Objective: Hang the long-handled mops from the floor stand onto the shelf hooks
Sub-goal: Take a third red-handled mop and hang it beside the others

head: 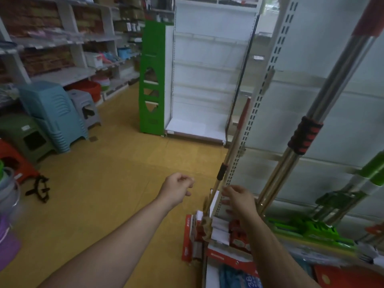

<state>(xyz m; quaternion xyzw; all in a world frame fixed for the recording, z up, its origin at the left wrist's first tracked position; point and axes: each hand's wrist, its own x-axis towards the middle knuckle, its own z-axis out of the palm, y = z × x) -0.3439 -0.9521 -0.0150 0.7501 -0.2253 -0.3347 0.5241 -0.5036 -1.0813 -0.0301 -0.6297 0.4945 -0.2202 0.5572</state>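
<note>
A long steel mop handle (pixel 330 96) with a red-and-black grip and a red top hangs against the white shelf back panel on the right. Beside it, lower right, hangs a green-headed mop (pixel 307 227). A third mop (pixel 234 146) with a red top and a black grip leans at the shelf's perforated upright (pixel 268 84). My right hand (pixel 239 200) is stretched forward, fingers spread, just right of that mop's lower shaft and in front of the upright, holding nothing. My left hand (pixel 176 189) hovers over the floor to the left with fingers loosely curled and nothing in it.
Red and white packaged goods (pixel 209 231) lie piled at the shelf's foot. An unstocked white shelf unit (pixel 203 80) with a green side panel stands ahead. Stacked blue (pixel 54 115), grey and red plastic stools line the left side, with stocked shelves behind them. The floor is yellow tile.
</note>
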